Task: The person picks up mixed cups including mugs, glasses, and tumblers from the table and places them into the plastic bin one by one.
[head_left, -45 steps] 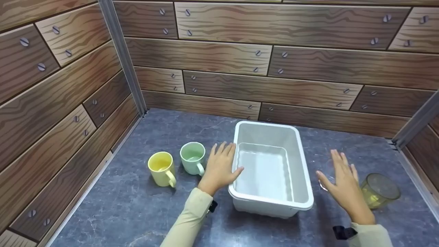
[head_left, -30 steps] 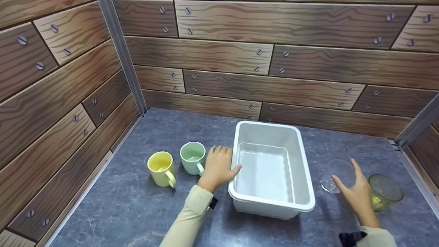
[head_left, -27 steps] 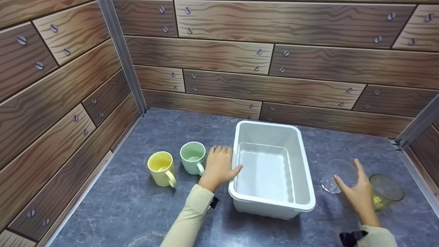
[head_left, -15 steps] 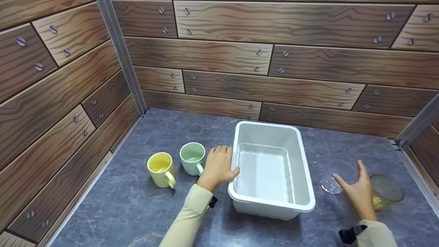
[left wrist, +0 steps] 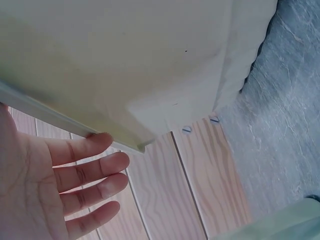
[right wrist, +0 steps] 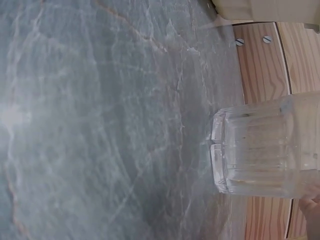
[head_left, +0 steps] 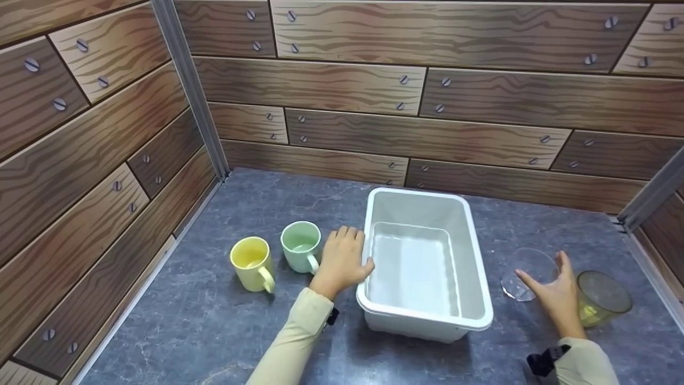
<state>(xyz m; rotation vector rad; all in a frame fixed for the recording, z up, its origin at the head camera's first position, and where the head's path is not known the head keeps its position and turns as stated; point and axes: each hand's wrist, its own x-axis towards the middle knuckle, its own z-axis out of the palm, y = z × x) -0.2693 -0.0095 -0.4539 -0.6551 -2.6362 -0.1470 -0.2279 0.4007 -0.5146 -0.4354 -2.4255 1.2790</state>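
A white plastic tub [head_left: 425,315] stands in the middle of the table. On its left rim rests my left hand [head_left: 340,262], thumb over the top and fingers down the outer wall. The left wrist view shows those fingers [left wrist: 90,172] just under the rim, beside the tub wall [left wrist: 125,60]. To the tub's right, my right hand [head_left: 558,302] holds a clear drinking glass [head_left: 517,291] between thumb and fingers. In the right wrist view the glass [right wrist: 260,150] has its base at the tabletop; most of the hand is out of that view.
Close to my right hand stands an olive see-through tumbler [head_left: 604,299]. A green mug [head_left: 300,248] sits by my left wrist, with a yellow mug [head_left: 251,264] further left. Plank-patterned walls [head_left: 320,85] enclose the marbled table [head_left: 187,310].
My left hand has lowered from hovering beside the rim onto it. My right hand has moved right and its fingers have come in around the clear glass.
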